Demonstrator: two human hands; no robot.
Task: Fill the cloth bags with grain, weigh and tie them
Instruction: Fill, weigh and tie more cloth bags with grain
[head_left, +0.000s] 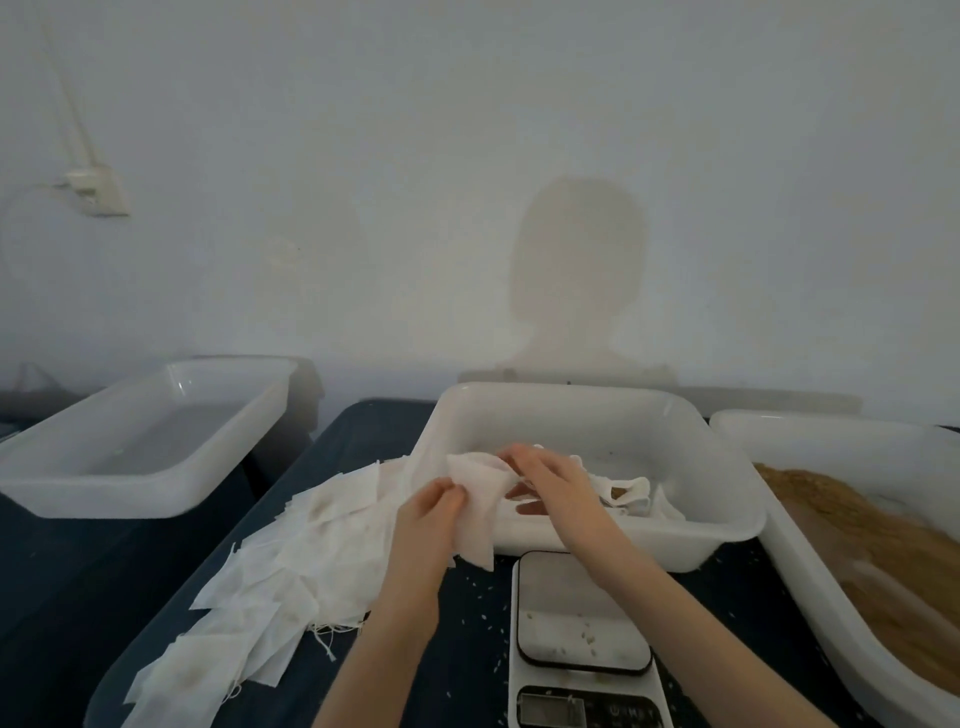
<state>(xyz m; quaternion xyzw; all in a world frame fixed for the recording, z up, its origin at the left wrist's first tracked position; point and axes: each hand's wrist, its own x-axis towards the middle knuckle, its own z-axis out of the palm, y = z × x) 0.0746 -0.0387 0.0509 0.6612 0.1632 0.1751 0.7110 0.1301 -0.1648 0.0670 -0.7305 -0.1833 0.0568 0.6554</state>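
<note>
1. A white cloth bag (475, 501) hung in the air over the near-left corner of the middle tub (587, 410), held between both hands just above the scale (582, 623).
2. The left hand (428, 512) pinched the bag's lower left edge, fingers curled against the cloth.
3. The right hand (550, 478) gripped the bag's upper right edge — its fingers bent over the fabric, the forearm crossing the tub's front rim.
4. Inside that white tub lay a few more cloth pieces (631, 496), crumpled toward its right side.
5. A loose heap of flat white bags (291, 561) spread over the dark worktop (67, 597) to the left, reaching up to the tub's left wall, with frayed threads trailing at its near edge.
6. The scale sat directly in front of the tub; a few grains lay on its platform and more were scattered on the worktop beside it.
7. To the right, a second tub (810, 431) held brown grain (852, 535) — piled along its length.
8. A third white tub (145, 426) stood on the far left, well apart from the bag.
</note>
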